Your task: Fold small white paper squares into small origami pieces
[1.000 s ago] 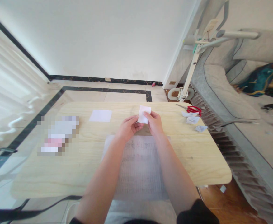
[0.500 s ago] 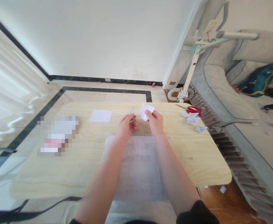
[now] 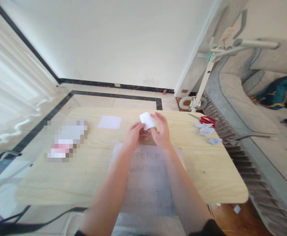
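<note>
A small white piece of paper (image 3: 147,121) is raised above the table, pinched at its lower left by my left hand (image 3: 134,134). My right hand (image 3: 161,130) is at the paper's right side with thumb and fingers spread apart; whether a fingertip touches the paper I cannot tell. Below the hands lies a large printed sheet (image 3: 148,177), partly covered by my forearms. Another white paper (image 3: 109,122) rests flat on the table, left of my hands.
Red-handled scissors (image 3: 207,121) and several folded paper pieces (image 3: 206,131) lie at the right of the wooden table (image 3: 84,177). A blurred-out item (image 3: 68,137) sits at the left. A sofa (image 3: 234,88) and an exercise-machine frame (image 3: 204,78) stand beyond the right edge.
The small paper has passed from my right hand to my left. My right hand has let go and its fingers have spread. The view has shifted slightly.
</note>
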A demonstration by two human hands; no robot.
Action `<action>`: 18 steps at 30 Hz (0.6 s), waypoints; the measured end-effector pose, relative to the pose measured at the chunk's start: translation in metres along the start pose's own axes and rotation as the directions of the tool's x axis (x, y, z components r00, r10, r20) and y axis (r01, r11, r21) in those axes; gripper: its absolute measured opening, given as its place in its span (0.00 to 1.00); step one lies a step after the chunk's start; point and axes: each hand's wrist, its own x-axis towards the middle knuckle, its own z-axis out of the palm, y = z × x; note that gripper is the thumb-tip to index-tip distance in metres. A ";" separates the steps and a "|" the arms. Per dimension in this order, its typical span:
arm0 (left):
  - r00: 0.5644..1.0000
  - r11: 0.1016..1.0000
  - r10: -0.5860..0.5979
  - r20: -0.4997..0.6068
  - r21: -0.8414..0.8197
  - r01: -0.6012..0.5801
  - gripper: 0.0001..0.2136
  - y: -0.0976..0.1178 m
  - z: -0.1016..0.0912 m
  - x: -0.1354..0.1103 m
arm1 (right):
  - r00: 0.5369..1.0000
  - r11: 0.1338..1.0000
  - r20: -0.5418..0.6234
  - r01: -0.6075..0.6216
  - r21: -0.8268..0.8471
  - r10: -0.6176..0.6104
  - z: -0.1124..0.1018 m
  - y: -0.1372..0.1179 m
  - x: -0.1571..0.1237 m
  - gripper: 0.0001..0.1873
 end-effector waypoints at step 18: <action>0.955 0.803 0.263 0.141 0.517 -0.297 0.09 -0.002 0.012 -0.011 | 0.824 0.657 0.014 -0.462 0.596 0.567 -0.001 0.008 0.007 0.12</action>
